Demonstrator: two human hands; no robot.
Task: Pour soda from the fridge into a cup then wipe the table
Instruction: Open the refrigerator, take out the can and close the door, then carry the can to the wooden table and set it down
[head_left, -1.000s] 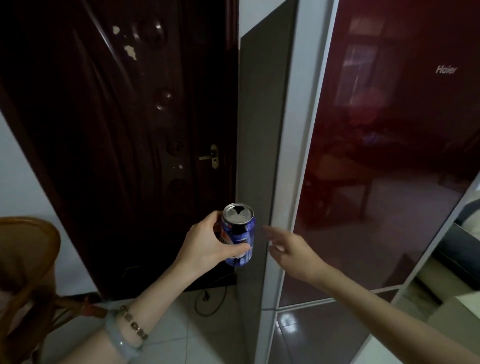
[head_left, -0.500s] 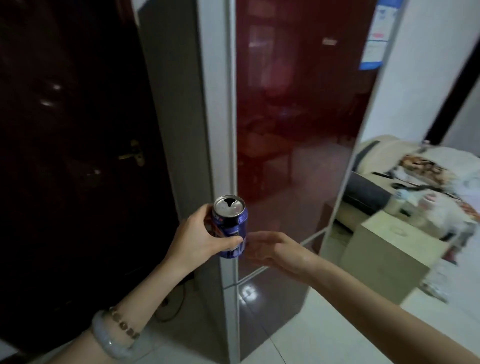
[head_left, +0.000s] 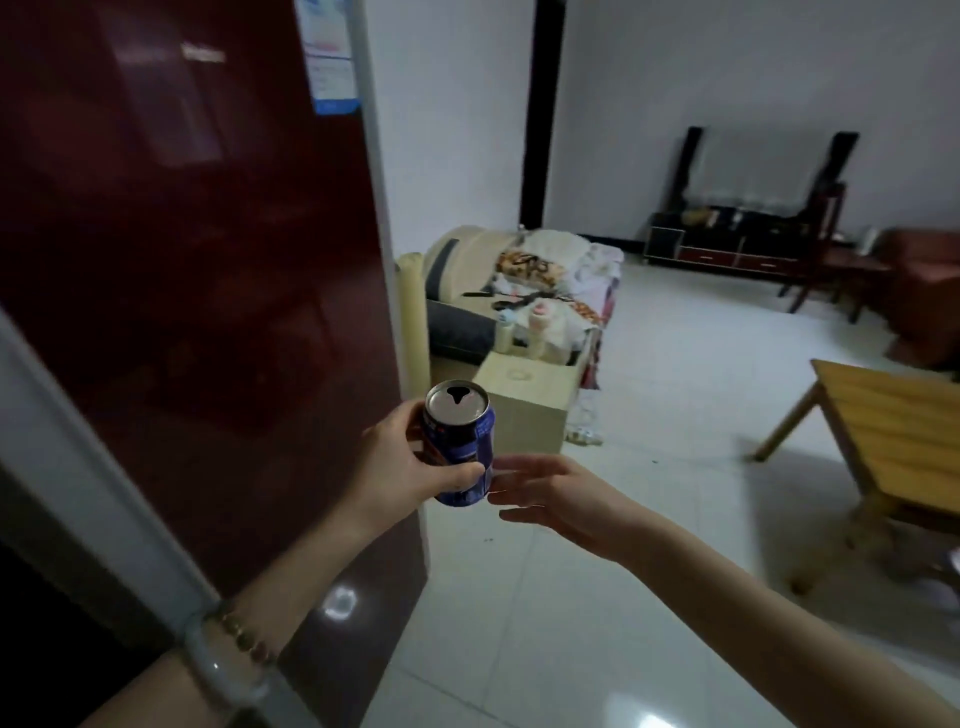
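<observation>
My left hand (head_left: 402, 465) grips a blue soda can (head_left: 460, 447) upright in the middle of the view; the can's top is opened. My right hand (head_left: 550, 499) reaches in from the right with relaxed fingers, its fingertips at the can's lower right side. The dark red fridge (head_left: 182, 260) stands on the left with its door closed. A wooden table (head_left: 893, 431) shows at the right edge. No cup is in view.
A cardboard box (head_left: 530, 405) sits on the floor just beyond the can, with a cluttered sofa (head_left: 519, 280) behind it. A TV stand (head_left: 737, 244) lines the far wall. White tiled floor (head_left: 649, 405) stretches between fridge and table.
The view has swung right from the fridge door toward the room. The can stays in my left hand, and my right hand has come up against the can's lower side.
</observation>
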